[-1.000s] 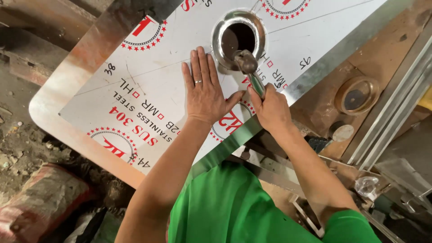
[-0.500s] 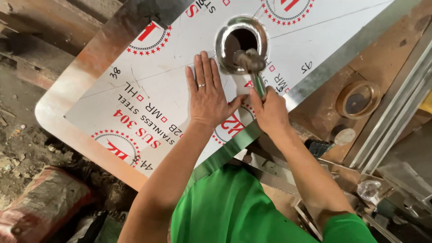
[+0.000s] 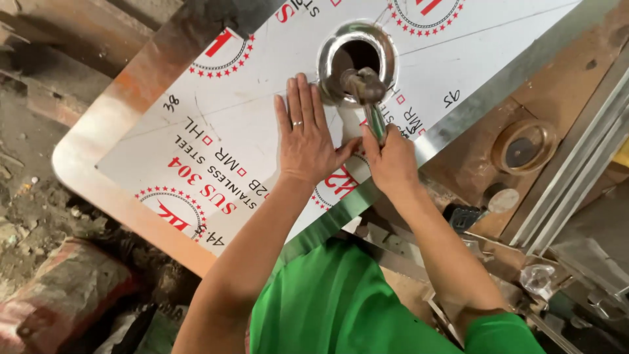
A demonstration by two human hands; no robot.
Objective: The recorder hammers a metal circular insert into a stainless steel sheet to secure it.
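A steel sheet (image 3: pixel 458 59) covered in white film with red and black print lies across a rusty table. A round hole with a raised shiny metal rim (image 3: pixel 327 62) is cut in it. My left hand (image 3: pixel 304 134) presses flat on the sheet just left of the hole, fingers spread, a ring on one finger. My right hand (image 3: pixel 391 160) grips the handle of a hammer (image 3: pixel 367 98), whose worn metal head rests at the near edge of the rim.
The rusty table top (image 3: pixel 111 124) sticks out past the sheet on the left. A round brass-coloured disc (image 3: pixel 523 147) and small metal parts lie to the right, beside long metal bars (image 3: pixel 576 177). Dirt floor and rubble lie at the left.
The view has shifted a little, so the sheet sits further right and lower in frame. The hammer head stays at the rim and both hands keep their places.
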